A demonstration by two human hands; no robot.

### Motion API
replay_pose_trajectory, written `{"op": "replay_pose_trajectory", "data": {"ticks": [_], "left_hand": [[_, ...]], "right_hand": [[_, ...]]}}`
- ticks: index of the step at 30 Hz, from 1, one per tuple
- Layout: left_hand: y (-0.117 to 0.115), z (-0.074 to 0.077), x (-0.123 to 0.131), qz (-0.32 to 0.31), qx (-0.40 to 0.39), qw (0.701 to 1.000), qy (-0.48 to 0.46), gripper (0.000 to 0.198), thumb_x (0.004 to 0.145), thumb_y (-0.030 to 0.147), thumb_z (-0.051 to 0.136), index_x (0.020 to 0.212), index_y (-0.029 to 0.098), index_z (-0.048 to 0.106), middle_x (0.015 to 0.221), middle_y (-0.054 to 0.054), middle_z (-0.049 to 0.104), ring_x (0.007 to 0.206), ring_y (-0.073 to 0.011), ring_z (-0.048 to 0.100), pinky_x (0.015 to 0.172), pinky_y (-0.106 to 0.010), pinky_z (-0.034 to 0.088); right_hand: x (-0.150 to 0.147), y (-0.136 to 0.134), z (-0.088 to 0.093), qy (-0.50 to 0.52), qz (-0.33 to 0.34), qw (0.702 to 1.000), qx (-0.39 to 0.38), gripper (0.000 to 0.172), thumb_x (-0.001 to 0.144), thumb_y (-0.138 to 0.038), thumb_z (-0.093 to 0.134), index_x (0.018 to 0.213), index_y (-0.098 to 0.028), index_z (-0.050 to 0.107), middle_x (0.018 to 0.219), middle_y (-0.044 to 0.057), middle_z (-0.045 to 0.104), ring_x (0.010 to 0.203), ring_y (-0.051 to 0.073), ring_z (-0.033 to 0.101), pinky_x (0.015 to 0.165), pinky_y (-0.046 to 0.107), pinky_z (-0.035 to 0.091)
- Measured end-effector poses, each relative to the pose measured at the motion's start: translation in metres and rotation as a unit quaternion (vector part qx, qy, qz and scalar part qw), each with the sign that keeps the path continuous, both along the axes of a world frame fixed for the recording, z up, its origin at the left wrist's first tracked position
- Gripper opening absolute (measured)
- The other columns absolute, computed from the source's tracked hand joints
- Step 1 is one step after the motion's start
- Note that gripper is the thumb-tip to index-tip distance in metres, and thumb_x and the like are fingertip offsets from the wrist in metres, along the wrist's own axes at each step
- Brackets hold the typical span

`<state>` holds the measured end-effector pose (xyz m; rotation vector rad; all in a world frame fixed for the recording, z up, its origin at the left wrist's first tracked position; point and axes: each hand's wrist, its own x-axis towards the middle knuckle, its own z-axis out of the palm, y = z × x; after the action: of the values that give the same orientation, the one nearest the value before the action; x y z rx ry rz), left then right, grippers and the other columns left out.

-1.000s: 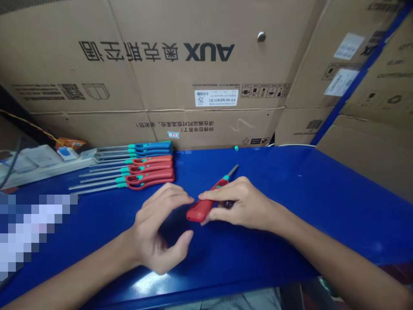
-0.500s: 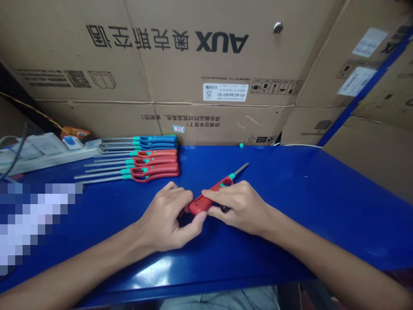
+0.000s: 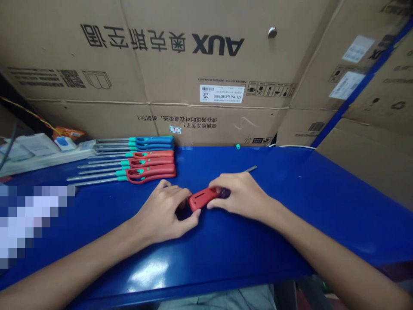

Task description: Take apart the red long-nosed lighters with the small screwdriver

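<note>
A red long-nosed gas lighter [image 3: 202, 199] is held low over the blue table, with the slotted part of its handle facing up. Its metal tip [image 3: 251, 168] pokes out beyond my right hand, which hides its trigger. My left hand [image 3: 164, 211] is closed on the handle's butt end, thumb at the near side. My right hand [image 3: 243, 193] closes its thumb and fingers round the handle farther along. A small dark, rounded object [image 3: 225, 193] shows inside my right hand; what it belongs to is hidden.
Several red lighters [image 3: 155, 165] and blue lighters [image 3: 155, 142] lie in a row at left. A white power strip [image 3: 48, 157] with plugs stands behind them. Cardboard [image 3: 161, 86] walls the back of the blue table [image 3: 206, 258]. A small green piece [image 3: 238, 146] lies near it.
The lighter has turned in my hands, its slotted face now more upward. My right hand has shifted over its trigger and green collar. The view has moved slightly.
</note>
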<state>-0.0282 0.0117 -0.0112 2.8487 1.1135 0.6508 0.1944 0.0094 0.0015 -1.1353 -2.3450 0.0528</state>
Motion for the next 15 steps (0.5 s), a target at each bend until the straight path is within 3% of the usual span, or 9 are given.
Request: {"op": "replay_pose_trajectory", "data": {"ticks": [4,7,9,13,15], "left_hand": [[0.008,0.0,-0.004,0.029,0.004,0.998,0.061,0.03,0.084,0.04,0.047,0.081,0.016,0.065,0.074,-0.006,0.067,0.071,-0.023,0.062,0.076,-0.041,0.037],[0.011,0.001,-0.007,0.047,0.02,0.995,0.09,0.03,0.08,0.04,0.05,0.089,0.016,0.067,0.086,-0.008,0.069,0.083,-0.0274,0.063,0.08,-0.045,0.037],[0.012,0.001,-0.008,0.067,0.031,0.993,0.097,0.034,0.077,0.045,0.054,0.091,0.017,0.066,0.09,-0.009,0.069,0.088,-0.0307,0.062,0.081,-0.048,0.037],[0.015,-0.005,-0.007,0.039,0.012,0.998,0.055,0.042,0.081,0.055,0.054,0.101,0.019,0.063,0.101,-0.01,0.068,0.096,-0.0298,0.061,0.083,-0.047,0.039],[0.016,-0.009,-0.005,0.017,-0.008,0.999,0.033,0.037,0.087,0.051,0.051,0.103,0.019,0.063,0.102,-0.008,0.068,0.095,-0.0268,0.062,0.082,-0.043,0.041]], "right_hand": [[0.033,0.025,0.013,0.15,-0.084,0.985,-0.02,0.012,0.079,-0.029,0.071,0.081,-0.018,0.067,0.079,0.002,0.067,0.066,0.014,0.058,0.061,0.026,0.042],[0.058,0.043,0.018,0.318,-0.129,0.939,-0.037,0.018,0.086,-0.031,0.061,0.074,-0.018,0.063,0.066,0.0,0.062,0.057,0.012,0.052,0.054,0.025,0.039],[0.071,0.053,0.021,0.441,-0.147,0.882,-0.077,0.024,0.087,-0.032,0.06,0.068,-0.017,0.058,0.06,0.0,0.06,0.05,0.01,0.05,0.048,0.023,0.036],[0.094,0.068,0.021,0.672,-0.187,0.703,-0.14,0.032,0.091,-0.025,0.054,0.061,-0.019,0.045,0.048,-0.004,0.048,0.04,0.007,0.04,0.041,0.019,0.031],[0.105,0.073,0.017,0.724,-0.213,0.642,-0.138,0.034,0.095,-0.022,0.045,0.061,-0.02,0.039,0.046,-0.006,0.042,0.038,0.007,0.034,0.04,0.017,0.03]]}}
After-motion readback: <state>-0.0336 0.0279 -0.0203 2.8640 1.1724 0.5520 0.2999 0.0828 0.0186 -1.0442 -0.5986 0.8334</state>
